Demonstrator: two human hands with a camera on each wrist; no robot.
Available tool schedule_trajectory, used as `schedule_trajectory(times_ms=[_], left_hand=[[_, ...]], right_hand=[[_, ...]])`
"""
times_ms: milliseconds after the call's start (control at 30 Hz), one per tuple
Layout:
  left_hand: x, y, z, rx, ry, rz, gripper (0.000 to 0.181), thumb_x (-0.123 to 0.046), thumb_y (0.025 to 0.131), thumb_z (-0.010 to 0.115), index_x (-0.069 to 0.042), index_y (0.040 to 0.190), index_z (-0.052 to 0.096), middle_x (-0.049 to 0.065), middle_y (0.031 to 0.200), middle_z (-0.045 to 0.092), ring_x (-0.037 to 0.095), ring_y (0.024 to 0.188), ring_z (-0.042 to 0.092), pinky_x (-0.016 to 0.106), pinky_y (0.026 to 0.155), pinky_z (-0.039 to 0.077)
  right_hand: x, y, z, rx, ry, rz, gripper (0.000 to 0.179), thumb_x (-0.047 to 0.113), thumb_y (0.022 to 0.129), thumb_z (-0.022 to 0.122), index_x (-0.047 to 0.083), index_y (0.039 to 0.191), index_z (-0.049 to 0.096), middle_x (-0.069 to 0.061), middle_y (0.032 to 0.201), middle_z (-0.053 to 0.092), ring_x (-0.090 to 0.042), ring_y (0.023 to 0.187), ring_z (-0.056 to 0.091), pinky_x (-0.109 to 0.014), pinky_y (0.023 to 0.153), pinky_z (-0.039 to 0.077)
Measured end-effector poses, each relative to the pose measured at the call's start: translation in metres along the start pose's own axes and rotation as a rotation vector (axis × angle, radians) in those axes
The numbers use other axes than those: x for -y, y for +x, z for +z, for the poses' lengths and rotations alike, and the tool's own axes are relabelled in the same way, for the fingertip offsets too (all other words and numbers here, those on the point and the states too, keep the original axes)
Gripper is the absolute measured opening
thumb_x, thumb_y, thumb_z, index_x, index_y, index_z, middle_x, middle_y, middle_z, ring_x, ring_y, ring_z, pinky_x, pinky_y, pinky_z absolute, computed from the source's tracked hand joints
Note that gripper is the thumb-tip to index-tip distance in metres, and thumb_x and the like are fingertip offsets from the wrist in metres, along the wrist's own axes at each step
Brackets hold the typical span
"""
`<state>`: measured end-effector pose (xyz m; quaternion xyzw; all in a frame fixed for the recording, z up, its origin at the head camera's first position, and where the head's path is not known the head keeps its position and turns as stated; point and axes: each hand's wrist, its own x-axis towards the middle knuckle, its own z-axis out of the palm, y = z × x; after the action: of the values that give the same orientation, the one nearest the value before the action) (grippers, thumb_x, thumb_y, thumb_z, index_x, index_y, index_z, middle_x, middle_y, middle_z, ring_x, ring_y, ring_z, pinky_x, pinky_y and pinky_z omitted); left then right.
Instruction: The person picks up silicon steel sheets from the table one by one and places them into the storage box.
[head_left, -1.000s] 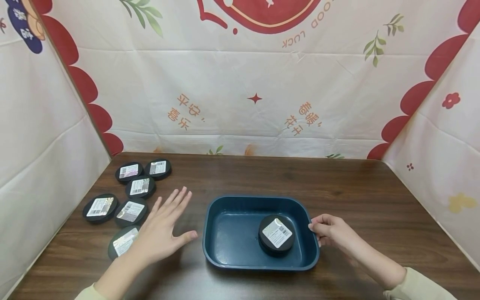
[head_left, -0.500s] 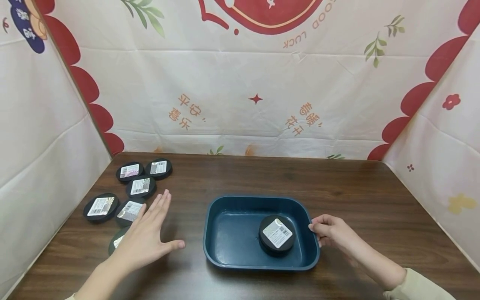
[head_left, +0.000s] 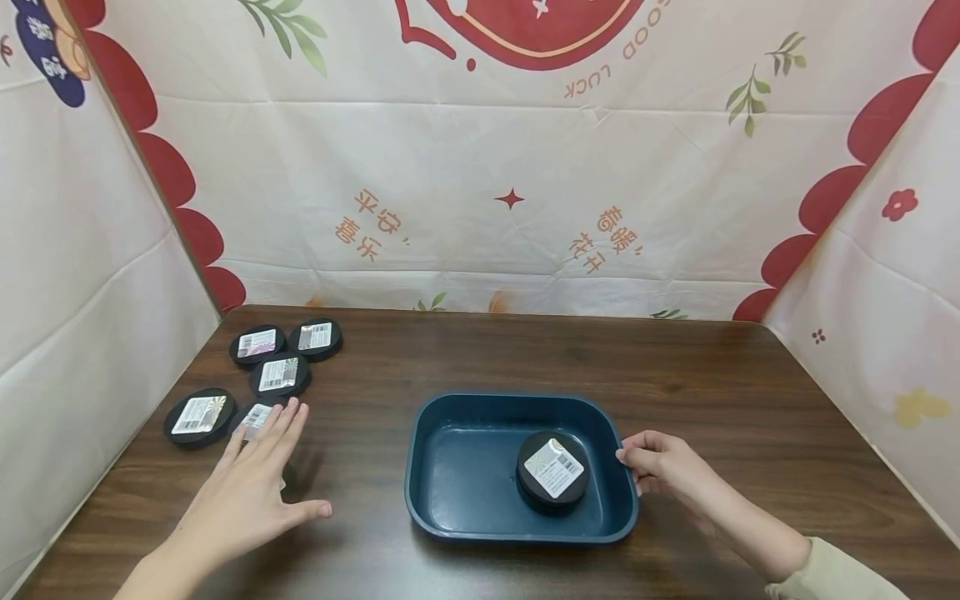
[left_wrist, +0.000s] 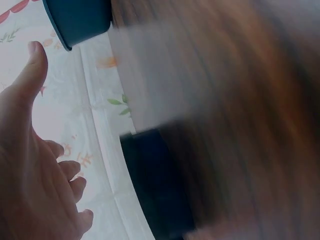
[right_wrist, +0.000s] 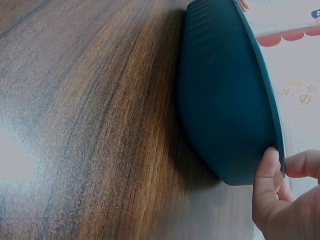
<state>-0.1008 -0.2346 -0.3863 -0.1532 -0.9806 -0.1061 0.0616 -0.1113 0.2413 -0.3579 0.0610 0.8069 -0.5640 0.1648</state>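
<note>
A dark blue rectangular tray (head_left: 465, 467) stands on the table, and my right hand (head_left: 660, 467) pinches the rim of its right end. The right wrist view shows the thumb and fingers (right_wrist: 267, 180) on either side of that rim. Inside the tray, right of its middle, sits a round black disc (head_left: 553, 468) with a white barcode label. My left hand (head_left: 243, 492) hovers with spread fingers over the near-left discs, largely hiding one of them and partly covering another labelled disc (head_left: 257, 417). In the left wrist view a blurred black disc (left_wrist: 157, 185) lies beyond the palm.
More labelled black discs lie at the left of the wooden table (head_left: 480, 350): one disc (head_left: 198, 418) at the far left, another (head_left: 280, 375) behind the left fingers, and a pair (head_left: 315, 337) at the back. Printed white cloth (head_left: 480, 233) walls the back and both sides.
My left hand has moved left and toward the near discs, away from the tray, with its fingers still spread. The right hand, the tray and the disc in it have stayed put.
</note>
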Motion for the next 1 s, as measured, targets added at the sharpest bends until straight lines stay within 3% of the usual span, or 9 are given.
schedule_trajectory(times_ms=[233, 400, 667, 867, 1000], left_hand=[[0.011, -0.009, -0.001, -0.042, 0.022, 0.018, 0.114, -0.075, 0.068, 0.058, -0.006, 0.149, 0.016, 0.014, 0.152, 0.021, 0.028, 0.141, 0.012, 0.043, 0.111, -0.013], [0.018, -0.013, 0.001, -0.030, -0.021, -0.019, 0.120, -0.076, 0.065, 0.060, -0.004, 0.149, 0.014, 0.019, 0.150, 0.025, 0.033, 0.139, 0.020, 0.050, 0.112, -0.006], [0.032, -0.025, 0.003, -0.039, -0.024, -0.033, 0.121, -0.074, 0.064, 0.063, 0.000, 0.148, 0.016, 0.020, 0.149, 0.026, 0.031, 0.139, 0.019, 0.049, 0.111, -0.008], [0.038, -0.027, 0.003, 0.045, -0.034, -0.076, 0.126, -0.078, 0.062, 0.061, 0.004, 0.146, 0.015, 0.023, 0.149, 0.024, 0.039, 0.136, 0.024, 0.050, 0.110, -0.012], [0.041, -0.027, 0.003, 0.085, -0.064, -0.098, 0.131, -0.080, 0.056, 0.062, 0.008, 0.144, 0.020, 0.026, 0.146, 0.028, 0.044, 0.131, 0.030, 0.055, 0.109, -0.008]], right_hand=[[-0.002, 0.000, -0.002, 0.000, 0.020, 0.002, 0.029, 0.011, 0.091, 0.054, -0.013, 0.107, 0.049, -0.004, 0.080, 0.054, -0.015, 0.070, 0.052, -0.029, 0.063, 0.050], [-0.002, -0.001, -0.001, 0.002, 0.027, 0.000, 0.029, 0.011, 0.091, 0.053, -0.013, 0.106, 0.050, -0.004, 0.081, 0.055, -0.015, 0.070, 0.053, -0.029, 0.063, 0.050], [-0.003, -0.001, 0.002, 0.011, 0.032, 0.000, 0.029, 0.011, 0.091, 0.054, -0.013, 0.106, 0.050, -0.005, 0.081, 0.053, -0.017, 0.071, 0.052, -0.030, 0.064, 0.050], [-0.003, -0.001, 0.002, 0.005, 0.037, -0.006, 0.027, 0.011, 0.090, 0.054, -0.013, 0.105, 0.051, -0.005, 0.080, 0.054, -0.016, 0.070, 0.052, -0.030, 0.063, 0.050], [-0.002, -0.002, 0.001, -0.003, 0.040, -0.001, 0.027, 0.010, 0.090, 0.055, -0.013, 0.104, 0.051, -0.006, 0.081, 0.056, -0.017, 0.071, 0.053, -0.030, 0.063, 0.050]])
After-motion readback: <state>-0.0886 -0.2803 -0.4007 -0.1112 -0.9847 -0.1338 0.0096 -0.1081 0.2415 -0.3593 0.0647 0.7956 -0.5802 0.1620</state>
